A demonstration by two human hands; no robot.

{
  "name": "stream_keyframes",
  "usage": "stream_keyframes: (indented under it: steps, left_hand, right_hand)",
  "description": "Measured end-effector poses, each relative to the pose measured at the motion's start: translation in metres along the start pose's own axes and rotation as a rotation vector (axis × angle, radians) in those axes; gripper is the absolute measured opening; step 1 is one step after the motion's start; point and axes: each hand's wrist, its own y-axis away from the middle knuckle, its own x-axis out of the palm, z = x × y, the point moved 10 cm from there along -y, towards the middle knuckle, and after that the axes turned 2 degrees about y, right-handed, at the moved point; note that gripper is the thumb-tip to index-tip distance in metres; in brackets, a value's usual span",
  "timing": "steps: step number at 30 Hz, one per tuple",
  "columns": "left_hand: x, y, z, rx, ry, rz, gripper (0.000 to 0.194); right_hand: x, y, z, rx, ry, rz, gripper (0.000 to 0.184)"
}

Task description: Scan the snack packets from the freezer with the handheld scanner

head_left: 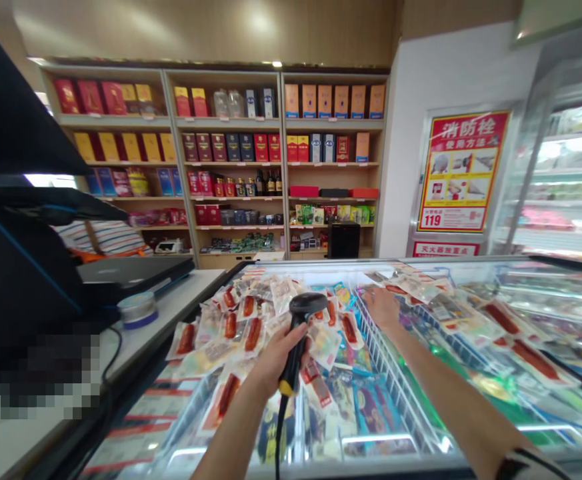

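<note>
My left hand (283, 357) is wrapped round the yellow-trimmed handle of a black barcode scanner (295, 353), head up, its cord hanging down. Below and around it, clear packs of reddish sausages (253, 333) lie heaped on the left of a glass-topped chest freezer (315, 262). Over the freezer's middle reaches my right hand (381, 308), beside a white wire divider (385, 370). Its fingers look loosely apart and nothing shows in them, though the tips are partly hidden. More sausage packs (535, 360) lie to the right of that hand.
On the left, a counter (171, 307) carries a dark checkout machine (15, 200), a roll of tape (138, 310) and a cable. Shelves of boxed goods (231, 147) line the back wall. A red fire-hydrant poster (463, 173) hangs at right, near an upright display fridge (571, 173).
</note>
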Motion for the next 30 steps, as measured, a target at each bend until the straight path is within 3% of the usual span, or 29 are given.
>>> stream_keyframes:
  steps: [5, 10, 16, 21, 25, 27, 30]
  left_hand:
    - [-0.007, 0.003, -0.002, 0.018, -0.029, -0.027, 0.023]
    - [-0.004, 0.003, -0.003, 0.023, -0.039, -0.052, 0.022]
    - [0.013, 0.009, -0.004, 0.002, -0.029, 0.037, 0.021]
    - [0.029, 0.025, -0.010, 0.029, -0.072, 0.101, 0.022]
    - [0.036, 0.035, -0.016, 0.046, -0.123, 0.128, 0.022]
    - [0.038, 0.038, -0.018, 0.062, -0.143, 0.131, 0.023]
    - [0.040, 0.043, -0.018, 0.064, -0.159, 0.138, 0.023]
  right_hand:
    - [0.043, -0.050, -0.031, 0.059, 0.039, 0.123, 0.036]
    - [0.064, -0.049, -0.039, -0.004, 0.008, 0.187, 0.031]
    - [0.046, -0.007, -0.045, -0.085, -0.081, 0.190, 0.033]
    - [-0.003, 0.032, -0.027, -0.286, -0.388, -0.113, 0.045]
    - [-0.030, 0.053, -0.013, -0.360, -0.388, -0.263, 0.049]
    - [-0.029, 0.055, -0.019, -0.235, -0.268, -0.224, 0.046]
    - [-0.008, 0.056, -0.035, -0.085, -0.080, 0.053, 0.040]
